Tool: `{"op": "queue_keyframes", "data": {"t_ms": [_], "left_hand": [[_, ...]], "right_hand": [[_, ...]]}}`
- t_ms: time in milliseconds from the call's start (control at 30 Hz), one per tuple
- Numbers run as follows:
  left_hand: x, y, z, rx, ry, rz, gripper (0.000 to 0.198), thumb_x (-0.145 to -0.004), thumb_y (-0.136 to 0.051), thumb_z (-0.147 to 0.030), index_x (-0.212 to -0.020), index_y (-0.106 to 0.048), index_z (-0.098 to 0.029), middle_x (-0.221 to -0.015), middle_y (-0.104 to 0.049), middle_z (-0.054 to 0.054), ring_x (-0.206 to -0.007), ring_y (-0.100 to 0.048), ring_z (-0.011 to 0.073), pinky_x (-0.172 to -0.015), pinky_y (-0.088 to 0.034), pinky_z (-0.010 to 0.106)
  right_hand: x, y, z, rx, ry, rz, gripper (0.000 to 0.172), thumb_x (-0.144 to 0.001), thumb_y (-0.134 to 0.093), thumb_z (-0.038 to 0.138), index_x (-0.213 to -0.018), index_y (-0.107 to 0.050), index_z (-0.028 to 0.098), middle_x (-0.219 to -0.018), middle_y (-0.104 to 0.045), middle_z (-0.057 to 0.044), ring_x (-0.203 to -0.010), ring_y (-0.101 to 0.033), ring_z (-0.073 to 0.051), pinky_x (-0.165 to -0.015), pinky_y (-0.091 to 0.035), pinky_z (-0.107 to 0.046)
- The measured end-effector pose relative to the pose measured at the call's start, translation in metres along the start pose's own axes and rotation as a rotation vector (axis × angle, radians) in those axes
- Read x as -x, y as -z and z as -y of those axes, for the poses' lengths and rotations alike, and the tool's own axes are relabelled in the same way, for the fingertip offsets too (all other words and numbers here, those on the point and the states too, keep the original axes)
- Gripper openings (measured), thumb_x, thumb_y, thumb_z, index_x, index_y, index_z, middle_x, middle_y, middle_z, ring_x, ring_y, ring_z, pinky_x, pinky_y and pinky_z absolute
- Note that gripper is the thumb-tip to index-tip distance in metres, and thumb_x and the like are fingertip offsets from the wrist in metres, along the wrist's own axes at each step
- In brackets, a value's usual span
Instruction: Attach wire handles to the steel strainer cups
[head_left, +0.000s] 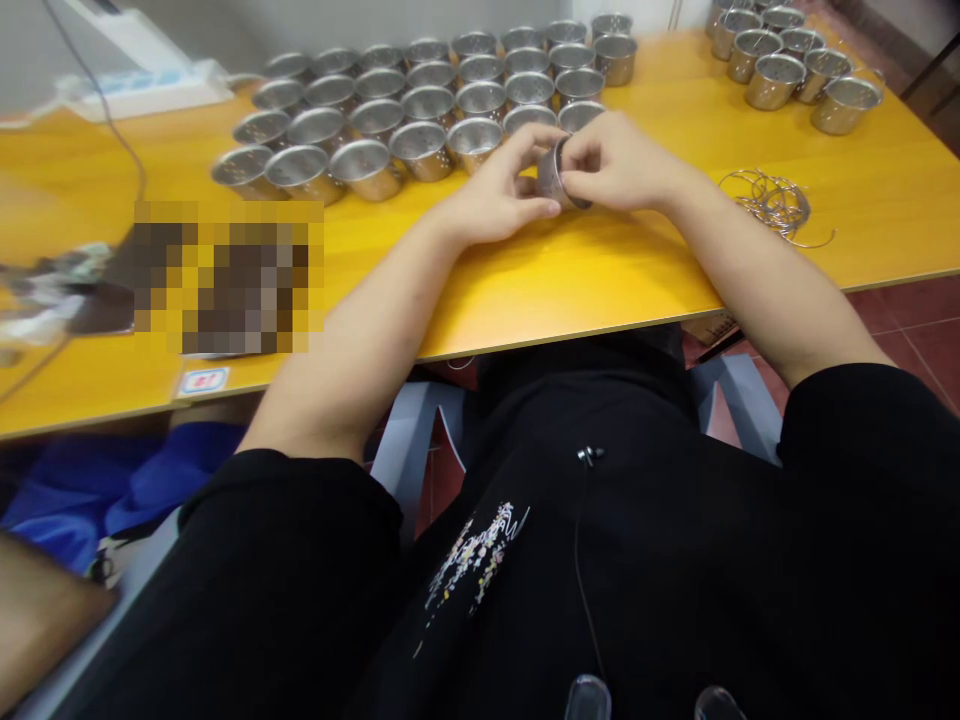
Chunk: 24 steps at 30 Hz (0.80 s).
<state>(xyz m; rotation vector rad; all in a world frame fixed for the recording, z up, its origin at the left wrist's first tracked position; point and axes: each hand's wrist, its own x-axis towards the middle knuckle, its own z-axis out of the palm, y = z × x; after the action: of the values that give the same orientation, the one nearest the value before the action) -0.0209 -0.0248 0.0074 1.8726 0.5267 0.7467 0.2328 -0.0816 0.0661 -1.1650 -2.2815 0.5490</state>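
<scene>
Over the table's front part, a small metal cup (551, 177) is tipped on its side, its open mouth facing right. My left hand (501, 195) is wrapped round it from the left, thumb below and fingers above. At the cup's mouth, the closed fingers of my right hand (611, 165) touch the rim; whatever is pinched between them is hidden. Just behind both hands stand rows of like metal cups (367, 172) with small holes in their walls. A tangle of thin metal wire pieces (776, 205) lies beyond my right forearm.
More metal cups (846, 108), some with wire handles, stand at the back right of the yellow table (525, 300). A white power strip (150, 95) is at the back left. Dark items there are blurred out. Another person's arm (45, 620) shows at lower left.
</scene>
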Motion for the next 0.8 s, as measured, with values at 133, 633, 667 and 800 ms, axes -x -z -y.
{"op": "queue_keyframes", "data": {"t_ms": [133,633,667,800], "left_hand": [[-0.001,0.003,0.003,0.020,-0.004,0.004,0.088,-0.081,-0.109,-0.043,-0.156,-0.065,-0.035,-0.151,-0.087,-0.006,-0.159,-0.061,0.0304,-0.135,-0.055,0.047],[-0.025,0.008,0.030,0.053,-0.063,-0.024,0.078,-0.069,-0.109,-0.037,-0.138,-0.073,-0.040,-0.155,-0.083,-0.001,-0.159,-0.062,0.0354,-0.128,-0.060,0.049],[-0.024,0.007,0.029,0.063,-0.045,-0.017,0.079,-0.071,-0.110,-0.038,-0.140,-0.072,-0.040,-0.151,-0.085,-0.003,-0.160,-0.060,0.0337,-0.131,-0.057,0.048],[-0.016,0.004,0.016,0.066,-0.023,0.006,0.078,-0.078,-0.110,-0.040,-0.143,-0.066,-0.037,-0.139,-0.088,-0.006,-0.164,-0.052,0.0307,-0.138,-0.049,0.044]], "right_hand": [[0.000,-0.002,0.007,-0.007,-0.001,-0.031,0.016,-0.081,-0.065,0.029,-0.066,-0.067,0.027,-0.063,-0.055,0.004,-0.074,-0.048,-0.018,-0.076,-0.036,-0.039],[-0.002,0.005,0.008,-0.030,-0.109,-0.115,0.042,-0.090,-0.071,-0.009,-0.059,-0.065,0.018,-0.055,-0.040,0.009,-0.070,-0.041,-0.012,-0.068,-0.028,-0.034],[-0.002,0.005,0.004,-0.040,-0.100,-0.101,0.040,-0.089,-0.072,-0.007,-0.059,-0.066,0.019,-0.055,-0.042,0.008,-0.070,-0.042,-0.013,-0.068,-0.029,-0.033],[-0.002,0.005,-0.011,-0.118,-0.086,-0.060,0.030,-0.087,-0.069,0.005,-0.063,-0.070,0.023,-0.058,-0.059,0.007,-0.065,-0.057,-0.015,-0.066,-0.042,-0.030]]}}
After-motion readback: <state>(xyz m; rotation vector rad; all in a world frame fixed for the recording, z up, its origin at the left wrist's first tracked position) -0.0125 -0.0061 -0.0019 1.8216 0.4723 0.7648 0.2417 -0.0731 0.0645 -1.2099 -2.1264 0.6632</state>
